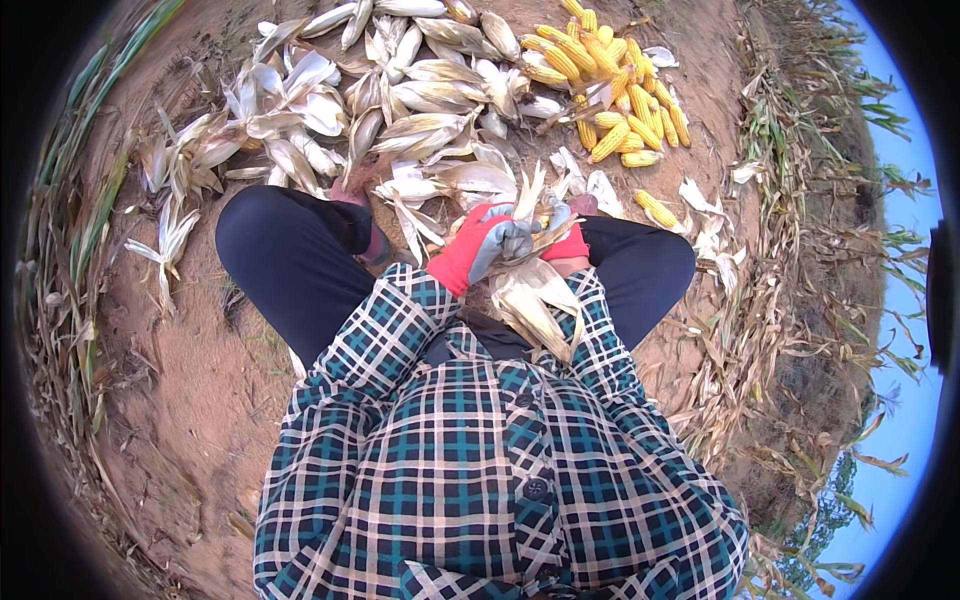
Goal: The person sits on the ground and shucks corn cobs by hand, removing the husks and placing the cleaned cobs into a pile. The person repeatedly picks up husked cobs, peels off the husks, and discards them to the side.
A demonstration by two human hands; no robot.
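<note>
Both my hands wear red gloves with grey coated fingers and meet in front of my lap. My left hand (486, 244) is closed around dry husk leaves of a corn ear (537, 238). On the other side of the same ear is my right hand (564, 231), partly hidden behind the leaves and gripping them. A little yellow shows between the hands; most of the ear is covered. Peeled-back pale husk (531, 296) hangs from it toward my shirt.
Ahead on the reddish soil (187, 360) lies a heap of corn ears in dry husks (435, 97). To its right is a pile of bare yellow cobs (615, 75). One bare cob (655, 208) lies near my right knee. Dry cornstalks (780, 300) line the right side.
</note>
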